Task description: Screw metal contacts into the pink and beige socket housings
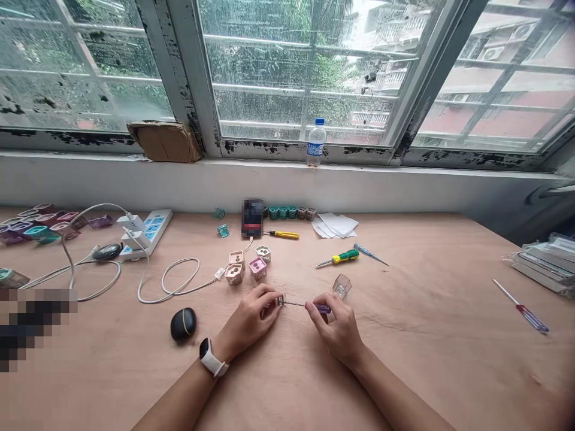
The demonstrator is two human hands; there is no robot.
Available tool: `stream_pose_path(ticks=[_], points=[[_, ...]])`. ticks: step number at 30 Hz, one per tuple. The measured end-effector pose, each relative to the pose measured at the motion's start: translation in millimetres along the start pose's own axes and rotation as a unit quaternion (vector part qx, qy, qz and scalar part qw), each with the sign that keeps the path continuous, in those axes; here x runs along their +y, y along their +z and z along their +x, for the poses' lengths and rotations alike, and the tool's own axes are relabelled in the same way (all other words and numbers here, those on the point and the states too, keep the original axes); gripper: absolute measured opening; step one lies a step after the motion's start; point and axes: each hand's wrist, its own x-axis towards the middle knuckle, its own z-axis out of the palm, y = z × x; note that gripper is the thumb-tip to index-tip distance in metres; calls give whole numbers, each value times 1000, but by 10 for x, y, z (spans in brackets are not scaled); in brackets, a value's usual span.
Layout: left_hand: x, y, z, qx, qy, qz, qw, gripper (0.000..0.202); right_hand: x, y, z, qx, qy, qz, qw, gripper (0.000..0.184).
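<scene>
My left hand (252,318), with a white watch on its wrist, is closed round a small metal-and-plastic part (279,300) on the wooden table (404,359). My right hand (335,326) pinches a small purple-handled screwdriver (309,306), whose thin shaft points left into that part. A clear plastic cap (342,285) stands just beyond my right hand. Three small casings, cream and pink (246,266), sit a little farther back.
A black oval case (183,324) lies left of my left hand. White cables (171,281) run to a power strip (146,232). A phone (252,218), yellow screwdrivers (339,258), paper sheets (335,225), coloured casings (40,224), another screwdriver (523,308) and a water bottle (316,142) lie around.
</scene>
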Motion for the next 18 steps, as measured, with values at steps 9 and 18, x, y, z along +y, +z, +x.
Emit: stream_pose_path(ticks=[9, 18], points=[[-25, 7, 7, 22, 22, 8, 999, 28, 6, -19, 2, -18, 0, -25, 1000, 36], [-27, 5, 0, 32, 17, 16, 999, 28, -4, -20, 15, -59, 54, 26, 996, 23]])
